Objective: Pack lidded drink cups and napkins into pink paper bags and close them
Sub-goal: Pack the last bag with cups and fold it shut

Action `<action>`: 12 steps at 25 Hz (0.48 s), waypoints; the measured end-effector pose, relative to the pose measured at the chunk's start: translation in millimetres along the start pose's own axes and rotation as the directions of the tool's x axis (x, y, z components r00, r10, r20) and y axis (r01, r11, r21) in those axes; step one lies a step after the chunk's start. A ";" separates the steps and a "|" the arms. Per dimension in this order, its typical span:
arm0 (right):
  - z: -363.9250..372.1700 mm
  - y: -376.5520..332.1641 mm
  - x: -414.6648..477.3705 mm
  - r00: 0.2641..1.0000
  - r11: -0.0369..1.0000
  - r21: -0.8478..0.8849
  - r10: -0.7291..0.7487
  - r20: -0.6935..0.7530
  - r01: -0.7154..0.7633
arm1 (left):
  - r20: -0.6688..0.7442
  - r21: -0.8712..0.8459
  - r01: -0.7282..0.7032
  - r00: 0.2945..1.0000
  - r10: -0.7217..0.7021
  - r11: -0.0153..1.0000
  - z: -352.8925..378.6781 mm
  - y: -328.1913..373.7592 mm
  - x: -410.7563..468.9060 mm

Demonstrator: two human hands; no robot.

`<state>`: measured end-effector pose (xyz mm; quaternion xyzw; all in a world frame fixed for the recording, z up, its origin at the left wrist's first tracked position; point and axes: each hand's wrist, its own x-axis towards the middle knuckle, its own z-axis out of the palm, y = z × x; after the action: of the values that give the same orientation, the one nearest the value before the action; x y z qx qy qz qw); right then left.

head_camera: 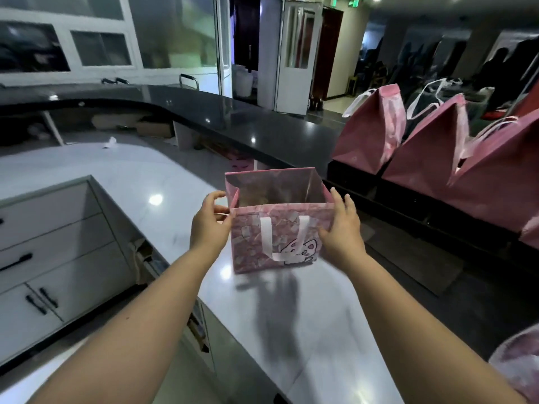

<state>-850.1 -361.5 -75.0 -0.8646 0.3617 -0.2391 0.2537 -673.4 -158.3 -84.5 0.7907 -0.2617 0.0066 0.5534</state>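
Note:
An open pink paper bag (250,249) with white ribbon handles and a cartoon drawing stands upright on the white counter (306,330). My left hand (208,223) grips its left edge, fingers curled round the rim. My right hand (342,225) lies flat against its right side with straight fingers. I can see no cup or napkin inside the bag; its floor is hidden. Three closed pink bags (370,132) (423,158) (495,182) with folded tops stand in a row on the raised black ledge at right.
A black raised counter (233,118) curves behind the white one. Grey drawers and cabinets (52,258) stand at the lower left. A crumpled white scrap (110,142) lies far left on the counter. A pink patterned thing (516,365) shows at the right edge.

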 end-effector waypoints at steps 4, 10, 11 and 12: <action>20.7 17.5 13.5 0.984 0.878 0.453 0.179 -0.012 -0.154 | -0.047 -0.082 0.108 0.993 -0.112 0.991 15.7 -21.7 -9.9; 49.8 16.8 17.9 0.939 0.692 0.706 0.322 -0.118 -0.149 | -0.168 -0.261 0.220 0.949 -0.268 0.940 24.1 -26.5 -4.8; 54.4 10.7 18.6 0.939 0.657 0.741 0.325 -0.109 -0.141 | -0.185 -0.301 0.230 0.938 -0.294 0.925 21.8 -28.6 -2.7; 58.8 2.7 19.0 0.942 0.619 0.773 0.324 -0.091 -0.139 | -0.206 -0.347 0.240 0.923 -0.324 0.907 17.2 -30.4 -0.8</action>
<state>-804.5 -361.7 -116.8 -0.5929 0.3636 -0.4274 0.5775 -666.1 -165.4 -117.9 0.7141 -0.0669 -0.0129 0.6967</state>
